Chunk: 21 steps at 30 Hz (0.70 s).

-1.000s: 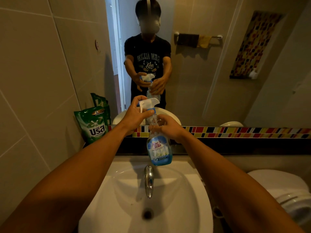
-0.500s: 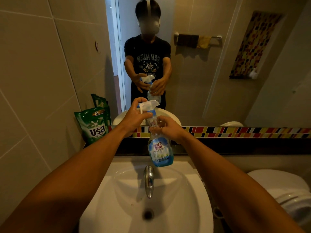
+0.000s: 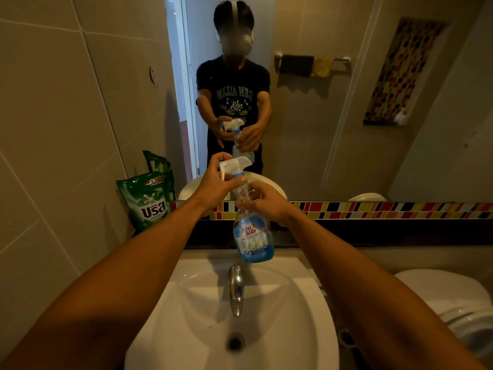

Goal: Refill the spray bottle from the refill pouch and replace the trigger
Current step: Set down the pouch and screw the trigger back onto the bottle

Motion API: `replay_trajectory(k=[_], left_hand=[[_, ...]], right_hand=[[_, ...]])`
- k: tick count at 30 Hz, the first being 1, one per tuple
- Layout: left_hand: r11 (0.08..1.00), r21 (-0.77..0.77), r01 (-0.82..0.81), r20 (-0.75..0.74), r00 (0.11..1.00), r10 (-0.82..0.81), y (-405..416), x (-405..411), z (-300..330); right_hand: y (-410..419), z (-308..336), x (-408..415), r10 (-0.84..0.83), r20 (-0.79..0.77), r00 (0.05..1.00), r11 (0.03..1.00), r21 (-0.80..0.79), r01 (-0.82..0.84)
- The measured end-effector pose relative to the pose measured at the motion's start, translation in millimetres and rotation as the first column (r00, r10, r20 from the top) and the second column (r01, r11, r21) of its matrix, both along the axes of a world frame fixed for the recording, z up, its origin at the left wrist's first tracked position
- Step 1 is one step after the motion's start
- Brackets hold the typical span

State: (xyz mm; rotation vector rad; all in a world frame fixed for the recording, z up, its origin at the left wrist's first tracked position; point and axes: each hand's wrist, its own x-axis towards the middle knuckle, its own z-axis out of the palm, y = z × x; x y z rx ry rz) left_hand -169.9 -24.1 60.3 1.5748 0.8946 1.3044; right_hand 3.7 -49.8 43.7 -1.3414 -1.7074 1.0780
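**Both hands gripping the spray bottle above the sink**

Fingers [image 3: 234, 180] of the left hand [image 3: 213, 184] are wrapping the white trigger [image 3: 234, 165] at the top of the spray bottle [image 3: 253, 236], thumb and fingertips clenching its collar. Below them, the right hand [image 3: 264, 201] is grasping the bottle's clear neck, so the blue-labelled body is hanging under both hands, above the faucet [image 3: 236, 287] at the sink's [image 3: 306, 329] back edge. At the far left corner of the ledge, the green refill pouch [image 3: 149, 201] is leaning against the tiled wall.
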Motion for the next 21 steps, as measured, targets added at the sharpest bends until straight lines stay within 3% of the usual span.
replay_trajectory(k=[6, 21], left_hand=[[1.000, -0.029, 0.013, -0.038, 0.999, -0.014, 2.2, -1.6, 1.7], [1.000, 0.003, -0.009, 0.025, 1.000, 0.009, 1.3, -2.5, -3.5]], right_hand=[[2.5, -4.9, 3.3, -0.018, -0.009, 1.000, 1.000, -0.005, 0.018], [1.0, -3.6, -3.6, 0.016, -0.023, 1.000, 1.000, 0.003, -0.016]])
